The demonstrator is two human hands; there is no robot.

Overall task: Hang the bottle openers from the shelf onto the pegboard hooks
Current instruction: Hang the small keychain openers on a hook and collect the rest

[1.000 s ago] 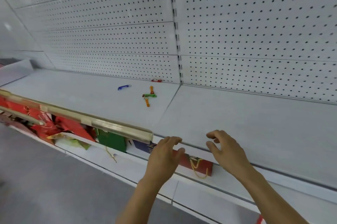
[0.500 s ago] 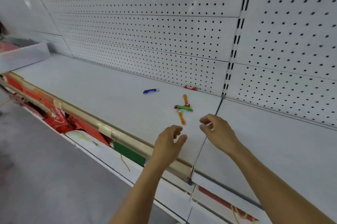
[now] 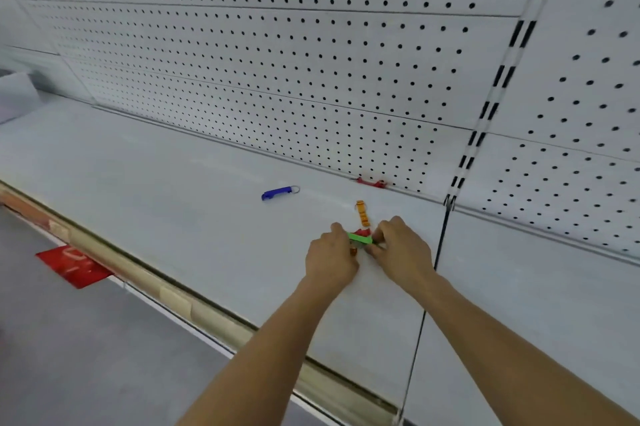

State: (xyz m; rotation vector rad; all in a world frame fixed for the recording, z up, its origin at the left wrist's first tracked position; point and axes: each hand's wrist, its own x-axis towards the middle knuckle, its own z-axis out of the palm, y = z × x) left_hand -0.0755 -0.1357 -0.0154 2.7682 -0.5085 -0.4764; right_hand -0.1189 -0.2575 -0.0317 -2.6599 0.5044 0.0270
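- Centrally, both hands meet over the green bottle opener (image 3: 359,237) on the shelf (image 3: 173,190).
- Left hand (image 3: 330,256): fingers curled onto its left end.
- Right hand (image 3: 401,250): fingers curled, pinching its right end.
- Orange opener (image 3: 362,214), blue opener (image 3: 277,193) and red opener (image 3: 371,182) lie apart below the pegboard (image 3: 277,61).

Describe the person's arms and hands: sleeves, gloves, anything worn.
Both forearms are bare as far as the frame shows, with no sleeves in view. The left hand and right hand wear no gloves. No watch, bracelet or ring can be seen.
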